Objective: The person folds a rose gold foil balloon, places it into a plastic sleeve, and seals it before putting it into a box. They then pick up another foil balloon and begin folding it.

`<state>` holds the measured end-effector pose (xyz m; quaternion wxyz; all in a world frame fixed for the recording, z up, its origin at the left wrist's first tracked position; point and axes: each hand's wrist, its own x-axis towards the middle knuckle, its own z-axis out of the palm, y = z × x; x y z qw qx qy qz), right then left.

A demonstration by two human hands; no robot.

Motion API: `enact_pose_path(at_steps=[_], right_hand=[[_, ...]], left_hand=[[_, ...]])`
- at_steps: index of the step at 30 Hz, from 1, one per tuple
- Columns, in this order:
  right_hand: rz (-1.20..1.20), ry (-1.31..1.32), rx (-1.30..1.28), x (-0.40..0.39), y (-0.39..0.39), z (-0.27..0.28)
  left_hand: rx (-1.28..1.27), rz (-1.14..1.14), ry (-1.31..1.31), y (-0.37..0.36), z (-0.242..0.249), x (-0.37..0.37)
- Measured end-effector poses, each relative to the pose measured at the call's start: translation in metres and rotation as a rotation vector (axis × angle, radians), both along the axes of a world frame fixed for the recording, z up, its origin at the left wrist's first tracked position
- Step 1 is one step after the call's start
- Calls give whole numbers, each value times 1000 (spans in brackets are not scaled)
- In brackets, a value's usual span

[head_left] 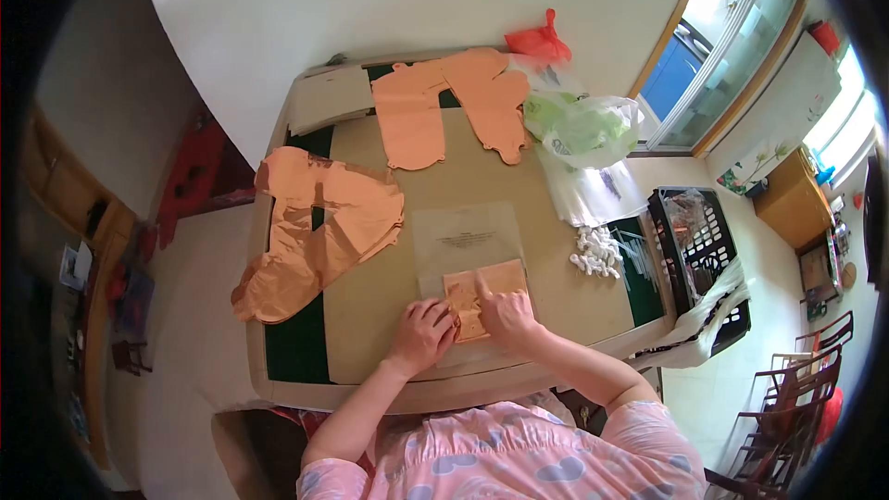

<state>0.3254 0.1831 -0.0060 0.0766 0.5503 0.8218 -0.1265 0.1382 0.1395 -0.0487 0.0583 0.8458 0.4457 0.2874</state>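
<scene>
A folded copper-coloured foil balloon [507, 281] lies on a clear printed plastic bag [468, 227] near the table's front edge. My left hand [423, 333] is at the foil's left edge, its fingers bent and closed on it. From the right, my right hand [506, 317] presses on the foil with its index finger stretched out, the other fingers curled. Part of the folded foil is hidden under both hands. To the left lies a flat, unfolded foil balloon [329, 222] with wrinkles. Farther back are more flat foil balloons [410, 120], partly overlapping.
Clear and green plastic bags [583, 130] lie at the back right, beside a red bag [542, 40]. White small pieces [597, 253] and clear straws [637, 259] sit at the right. A black basket [718, 241] stands beyond the table [370, 315], and cardboard [326, 100] lies back left.
</scene>
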Motion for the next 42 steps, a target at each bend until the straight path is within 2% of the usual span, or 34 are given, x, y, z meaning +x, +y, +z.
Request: enact_pose_path(at_steps=[1, 4, 13, 16, 19, 22, 23, 26, 29, 32, 35, 38, 42], right_hand=[[29, 28, 41, 0, -1, -6], [40, -42, -80, -15, -4, 7], [-108, -23, -66, 17, 8, -3], [-106, -119, -84, 17, 6, 9], [-90, -82, -70, 8, 9, -2], [-1, -68, -99, -16, 7, -2], [14, 20, 1, -23, 3, -5], [144, 48, 6, -36, 0, -10], [131, 129, 34, -26, -4, 13], [196, 197, -47, 8, -17, 33], [334, 48, -153, 41, -44, 59], [437, 42, 50, 70, -73, 36], [492, -34, 145, 76, -84, 23]], left_hand=[[4, -1, 0, 0, 0, 1], [18, -5, 7, 1, -3, 0], [-13, 17, 11, -1, 2, 1], [-22, 13, 16, 0, 2, 0], [1, 5, 0, 1, -2, 1], [4, -8, -15, 1, -3, 0], [-3, -7, -1, 1, 0, -1], [-15, -7, 33, 0, 7, -2], [-3, -3, 32, -1, 7, -1], [11, 10, 2, -2, -1, 1], [9, 8, 6, 0, -9, 0], [13, 8, 5, 1, -11, 0], [7, 15, 34, 1, -3, 0]])
